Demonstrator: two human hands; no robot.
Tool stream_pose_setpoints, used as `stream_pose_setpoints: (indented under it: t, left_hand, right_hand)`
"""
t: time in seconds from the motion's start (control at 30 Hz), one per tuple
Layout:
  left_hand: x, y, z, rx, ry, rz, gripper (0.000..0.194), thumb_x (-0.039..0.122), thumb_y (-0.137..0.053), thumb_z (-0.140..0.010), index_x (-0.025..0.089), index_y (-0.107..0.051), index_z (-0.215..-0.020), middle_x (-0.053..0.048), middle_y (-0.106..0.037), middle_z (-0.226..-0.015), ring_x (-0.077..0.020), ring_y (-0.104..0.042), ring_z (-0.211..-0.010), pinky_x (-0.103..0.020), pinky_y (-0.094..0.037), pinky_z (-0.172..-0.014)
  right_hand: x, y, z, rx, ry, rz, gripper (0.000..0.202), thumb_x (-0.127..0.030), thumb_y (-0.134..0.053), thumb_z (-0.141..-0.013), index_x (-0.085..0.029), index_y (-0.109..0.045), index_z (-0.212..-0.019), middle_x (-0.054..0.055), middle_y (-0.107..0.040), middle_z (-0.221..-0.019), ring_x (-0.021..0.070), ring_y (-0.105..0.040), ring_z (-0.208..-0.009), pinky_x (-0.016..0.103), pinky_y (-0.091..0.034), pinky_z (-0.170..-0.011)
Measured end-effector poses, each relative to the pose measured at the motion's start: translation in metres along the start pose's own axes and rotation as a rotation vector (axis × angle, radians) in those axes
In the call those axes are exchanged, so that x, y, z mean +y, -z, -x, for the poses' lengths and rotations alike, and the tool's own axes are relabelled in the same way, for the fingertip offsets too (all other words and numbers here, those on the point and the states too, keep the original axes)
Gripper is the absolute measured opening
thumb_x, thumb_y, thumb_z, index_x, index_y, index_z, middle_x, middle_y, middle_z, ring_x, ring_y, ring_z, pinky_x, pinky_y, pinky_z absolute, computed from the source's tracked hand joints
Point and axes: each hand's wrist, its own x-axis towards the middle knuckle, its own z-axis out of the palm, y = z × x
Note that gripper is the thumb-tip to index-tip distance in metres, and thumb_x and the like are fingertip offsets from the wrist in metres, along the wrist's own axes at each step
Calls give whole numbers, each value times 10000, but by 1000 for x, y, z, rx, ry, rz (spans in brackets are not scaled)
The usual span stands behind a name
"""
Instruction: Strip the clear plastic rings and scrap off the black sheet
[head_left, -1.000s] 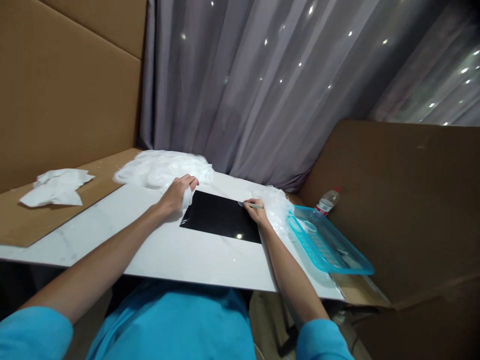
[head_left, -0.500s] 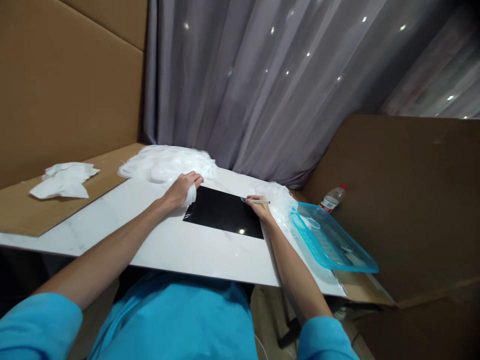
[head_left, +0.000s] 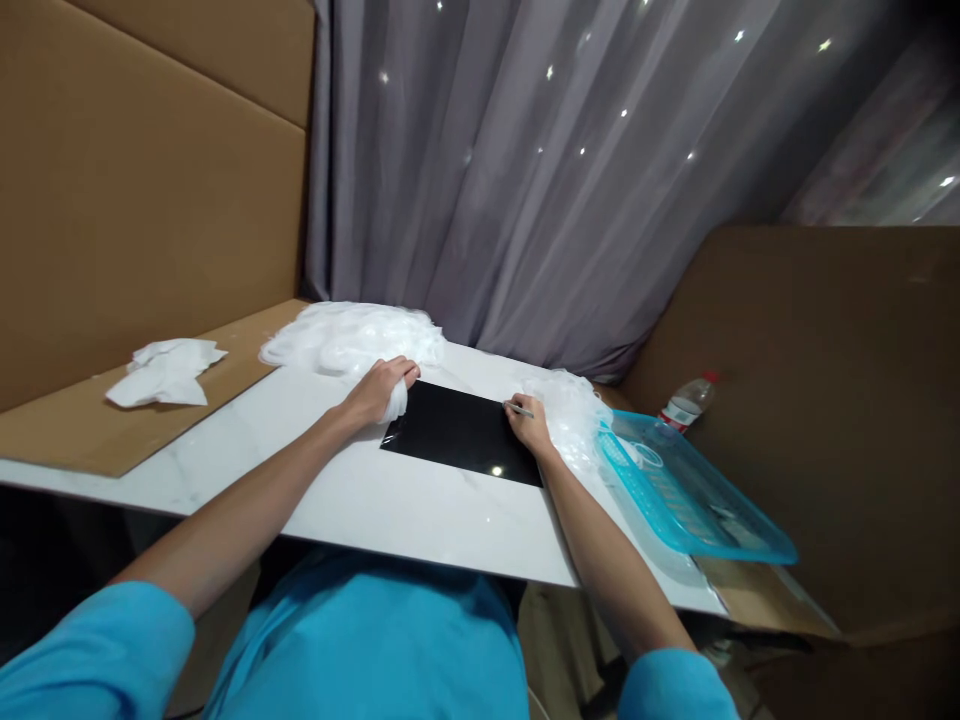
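Observation:
A glossy black sheet [head_left: 465,430] lies on the white marbled table [head_left: 420,510]. At its left edge my left hand [head_left: 382,388] is closed on a white wad [head_left: 397,402], which looks like cloth or tissue. My right hand [head_left: 529,422] pinches a slim pen-like tool [head_left: 519,409] over the sheet's right end. Behind my left hand spreads a heap of thin white translucent pieces [head_left: 352,335]. A second white heap [head_left: 568,415] lies just right of my right hand.
A blue plastic basket [head_left: 750,540] with a few items stands at the right, beside a red-capped bottle [head_left: 686,402]. Crumpled tissue [head_left: 169,375] lies on cardboard [head_left: 97,440] at the left. Cardboard walls and a grey curtain [head_left: 510,180] surround the table.
The view has shifted, so most things appear slightly further right. The tool in my right hand is tilted differently, and the small clear piece seen at its tip no longer shows.

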Motion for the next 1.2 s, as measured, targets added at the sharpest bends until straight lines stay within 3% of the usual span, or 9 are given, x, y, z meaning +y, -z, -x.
stream_pose_setpoints:
  t: [0.13, 0.33, 0.53, 0.6, 0.7, 0.77, 0.83, 1.0, 1.2]
  left_hand:
    - [-4, 1, -1, -47, -74, -48, 371, 398, -445, -1152, 245, -742, -991, -71, -752, -1022, -261, -695, -910, -451, -491, -1008]
    - [-8, 1, -2, -48, -119, -94, 410, 437, -400, -1174, 244, -729, -1026, -75, -757, -1064, -259, -705, -921, -433, -489, -978]
    - [-11, -3, -1, -41, -129, -111, 424, 421, -386, -1179, 235, -728, -1012, -72, -747, -1002, -252, -681, -896, -432, -482, -983]
    - [-13, -4, 0, -35, -125, -102, 426, 421, -391, -1178, 228, -728, -1002, -69, -736, -977, -245, -666, -874, -421, -484, -970]
    - [-15, -5, 1, -29, -123, -83, 417, 420, -404, -1180, 220, -727, -1008, -65, -727, -968, -236, -656, -868, -406, -478, -963]
    - [-15, -6, 1, -26, -127, -78, 409, 414, -407, -1184, 225, -723, -1008, -59, -724, -975, -231, -654, -869, -406, -464, -967]
    - [-14, -7, 0, -27, -134, -78, 399, 406, -409, -1187, 233, -717, -1001, -50, -721, -985, -226, -653, -866, -409, -450, -971]
    - [-7, -6, 0, -38, -150, -71, 359, 364, -435, -1185, 236, -704, -985, -40, -712, -977, -214, -643, -851, -405, -432, -961]
    - [1, 0, 3, -44, -148, -60, 356, 348, -431, -1189, 227, -692, -980, -44, -706, -968, -211, -625, -834, -404, -418, -912]
  right_hand:
    - [-1, 13, -3, 125, -18, 95, 204, -309, -598, -979, -213, -744, -874, 150, -806, -944, 304, -712, -881, 388, -514, -868]
    - [6, 71, 0, 292, -21, 319, 246, -279, -561, -1005, -169, -780, -1025, 190, -786, -1155, 350, -640, -1153, 483, -409, -1120]
    - [-8, 125, 5, 298, -149, 488, 260, -328, -635, -1000, -168, -831, -939, 196, -811, -1129, 340, -703, -1069, 414, -505, -942]
    - [-16, 142, 9, 207, -205, 402, 257, -349, -676, -983, -163, -853, -973, 166, -821, -1013, 296, -741, -951, 347, -531, -816]
    - [-21, 160, 22, -170, -260, 307, 160, -275, -755, -878, -148, -850, -895, 92, -792, -792, 221, -736, -727, 273, -521, -658]
    - [-17, 165, 36, -450, -309, 280, 82, -227, -803, -809, -155, -833, -833, 58, -781, -730, 193, -715, -627, 253, -510, -593]
    - [-11, 164, 49, -564, -317, 314, 80, -215, -869, -763, -167, -821, -804, 56, -793, -735, 193, -722, -620, 250, -514, -585]
    - [8, 146, 58, -407, -260, 477, 146, -302, -878, -876, -163, -830, -872, 139, -839, -909, 257, -792, -896, 269, -527, -749]
    - [33, 116, 33, -261, -322, 596, 261, -321, -750, -1029, -79, -831, -1084, 269, -822, -1092, 333, -789, -1078, 311, -520, -857]
